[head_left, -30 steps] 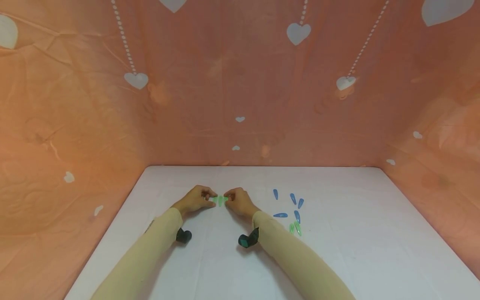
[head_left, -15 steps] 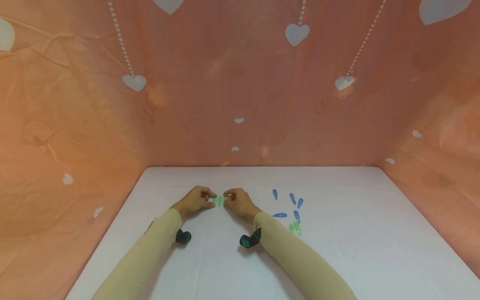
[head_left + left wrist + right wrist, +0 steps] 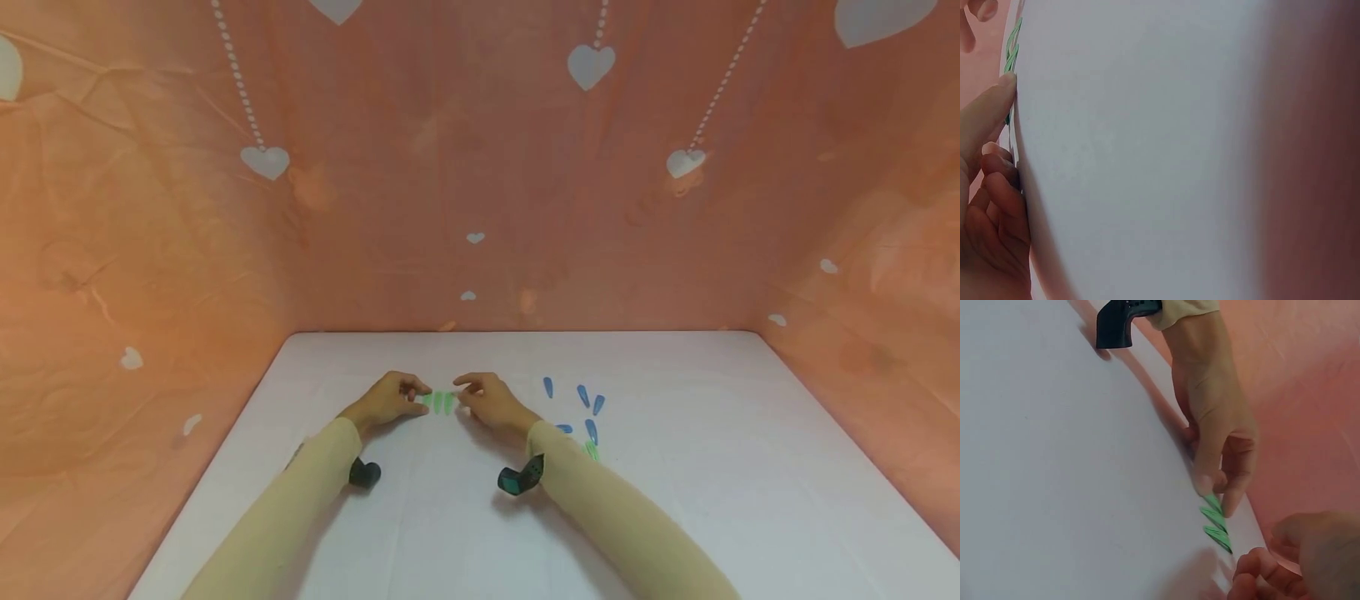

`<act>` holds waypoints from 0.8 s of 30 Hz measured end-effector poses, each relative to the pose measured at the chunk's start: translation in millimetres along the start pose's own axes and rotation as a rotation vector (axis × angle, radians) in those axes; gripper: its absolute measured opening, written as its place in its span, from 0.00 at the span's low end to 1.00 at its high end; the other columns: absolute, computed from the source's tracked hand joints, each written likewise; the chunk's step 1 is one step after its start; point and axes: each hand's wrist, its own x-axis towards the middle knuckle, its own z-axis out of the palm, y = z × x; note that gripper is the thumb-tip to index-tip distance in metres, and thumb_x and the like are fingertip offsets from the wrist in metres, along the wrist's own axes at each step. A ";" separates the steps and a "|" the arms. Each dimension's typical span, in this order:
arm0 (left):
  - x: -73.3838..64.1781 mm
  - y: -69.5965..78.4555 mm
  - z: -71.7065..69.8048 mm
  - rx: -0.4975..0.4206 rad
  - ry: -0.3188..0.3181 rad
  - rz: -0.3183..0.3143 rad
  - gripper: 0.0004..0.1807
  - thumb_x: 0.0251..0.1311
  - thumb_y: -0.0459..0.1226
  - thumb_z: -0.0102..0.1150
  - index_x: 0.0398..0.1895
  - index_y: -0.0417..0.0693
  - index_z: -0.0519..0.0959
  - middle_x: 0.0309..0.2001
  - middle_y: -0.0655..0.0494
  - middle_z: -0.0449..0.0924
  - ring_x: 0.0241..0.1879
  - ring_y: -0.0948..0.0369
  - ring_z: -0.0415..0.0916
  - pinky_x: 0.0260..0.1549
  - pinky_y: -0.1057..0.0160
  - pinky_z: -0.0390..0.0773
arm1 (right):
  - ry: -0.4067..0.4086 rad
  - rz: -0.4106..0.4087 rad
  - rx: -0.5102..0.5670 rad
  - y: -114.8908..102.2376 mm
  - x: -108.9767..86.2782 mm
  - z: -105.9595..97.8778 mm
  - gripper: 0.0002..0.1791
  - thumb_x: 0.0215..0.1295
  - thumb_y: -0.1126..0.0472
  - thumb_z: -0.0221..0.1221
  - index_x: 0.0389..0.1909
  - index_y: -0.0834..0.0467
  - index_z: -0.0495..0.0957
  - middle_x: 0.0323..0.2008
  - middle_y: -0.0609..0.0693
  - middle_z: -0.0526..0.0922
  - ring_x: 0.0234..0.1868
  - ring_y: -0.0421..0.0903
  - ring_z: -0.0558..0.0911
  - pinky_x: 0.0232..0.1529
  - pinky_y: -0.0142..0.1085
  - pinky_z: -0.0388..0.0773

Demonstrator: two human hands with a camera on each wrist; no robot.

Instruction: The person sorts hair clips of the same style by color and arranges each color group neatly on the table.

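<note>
Three green teardrop-shaped snap hair clips stand side by side on the white table. My left hand pinches the leftmost green clip by its ends between thumb and forefinger; the right wrist view shows this too. Beside it are the middle clip and the right clip. My right hand is just right of the row, thumb and forefinger spread, holding nothing. In the right wrist view its fingers are loosely bent near the row's end. The left wrist view shows the clips edge-on.
Several blue hair clips lie scattered to the right on the white table. A green clip is partly hidden behind the right sleeve. An orange cloth with hearts surrounds the table.
My right hand has let go of the right green clip and shifted right, its fingers spreading. That clip now shows fully. The left hand keeps its pinch.
</note>
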 end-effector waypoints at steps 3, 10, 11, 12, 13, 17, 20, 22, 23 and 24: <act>0.1 -1.4 0.3 -0.005 -0.003 0.009 0.17 0.56 0.31 0.71 0.49 0.35 0.84 0.29 0.58 0.70 0.35 0.60 0.66 0.42 0.61 0.65 | 0.002 -0.024 -0.009 -1.2 -3.3 -4.6 0.20 0.73 0.64 0.54 0.63 0.63 0.76 0.49 0.63 0.82 0.23 0.40 0.75 0.26 0.30 0.74; 0.7 -2.4 0.9 -0.007 -0.002 0.012 0.16 0.56 0.31 0.71 0.48 0.35 0.84 0.29 0.58 0.69 0.36 0.60 0.67 0.43 0.61 0.65 | 0.007 -0.064 -0.038 -4.1 -11.3 -13.8 0.19 0.72 0.64 0.55 0.61 0.64 0.77 0.46 0.63 0.83 0.20 0.41 0.75 0.24 0.30 0.74; 0.8 -2.3 1.1 -0.008 0.001 0.009 0.16 0.56 0.31 0.71 0.48 0.35 0.84 0.29 0.58 0.69 0.36 0.60 0.67 0.43 0.62 0.65 | 0.007 -0.072 -0.041 -3.7 -12.5 -14.9 0.19 0.72 0.64 0.55 0.61 0.64 0.77 0.46 0.63 0.84 0.20 0.41 0.76 0.23 0.30 0.74; 1.1 -2.3 1.3 -0.012 0.001 0.006 0.16 0.56 0.31 0.71 0.48 0.36 0.84 0.29 0.58 0.69 0.36 0.60 0.67 0.43 0.62 0.65 | 0.006 -0.078 -0.039 -3.2 -13.9 -16.2 0.19 0.72 0.65 0.55 0.60 0.65 0.77 0.45 0.63 0.84 0.20 0.41 0.76 0.23 0.30 0.74; 1.3 -2.3 1.3 -0.012 0.001 0.005 0.16 0.56 0.31 0.71 0.49 0.36 0.84 0.30 0.58 0.69 0.36 0.61 0.67 0.43 0.62 0.65 | 0.005 -0.082 -0.038 -2.4 -15.1 -17.5 0.19 0.72 0.65 0.55 0.60 0.65 0.77 0.44 0.63 0.84 0.20 0.41 0.76 0.23 0.30 0.75; 1.7 -2.0 0.7 -0.017 -0.003 -0.006 0.17 0.57 0.32 0.71 0.49 0.36 0.84 0.30 0.59 0.69 0.37 0.61 0.67 0.46 0.61 0.64 | 0.009 -0.089 -0.047 1.9 -20.0 -23.3 0.18 0.72 0.65 0.55 0.59 0.66 0.77 0.44 0.63 0.83 0.21 0.42 0.76 0.23 0.31 0.75; 1.6 -1.4 -0.1 -0.013 -0.007 -0.005 0.17 0.57 0.32 0.71 0.49 0.36 0.83 0.30 0.58 0.69 0.38 0.60 0.67 0.47 0.60 0.64 | 0.007 -0.086 -0.050 3.7 -24.1 -28.4 0.18 0.73 0.64 0.55 0.59 0.66 0.77 0.45 0.63 0.83 0.22 0.44 0.78 0.23 0.31 0.76; 1.4 -1.1 -0.3 -0.012 -0.009 -0.009 0.17 0.57 0.32 0.71 0.50 0.36 0.83 0.30 0.58 0.69 0.38 0.60 0.67 0.48 0.59 0.63 | 0.004 -0.085 -0.047 4.7 -26.9 -31.9 0.18 0.73 0.64 0.55 0.60 0.66 0.77 0.45 0.63 0.83 0.22 0.46 0.78 0.24 0.33 0.77; 1.2 -0.8 -0.4 -0.011 -0.010 -0.013 0.17 0.57 0.32 0.70 0.50 0.36 0.83 0.30 0.58 0.69 0.39 0.60 0.67 0.48 0.59 0.63 | 0.003 -0.085 -0.044 4.6 -28.4 -33.7 0.18 0.73 0.65 0.55 0.60 0.65 0.77 0.46 0.63 0.83 0.23 0.47 0.78 0.24 0.33 0.77; 0.8 -0.5 -0.6 -0.008 -0.010 -0.018 0.17 0.58 0.32 0.70 0.50 0.36 0.83 0.30 0.59 0.68 0.39 0.60 0.67 0.48 0.59 0.63 | 0.002 -0.091 -0.045 4.9 -29.8 -35.3 0.18 0.73 0.65 0.55 0.60 0.66 0.77 0.46 0.63 0.83 0.23 0.48 0.79 0.24 0.34 0.77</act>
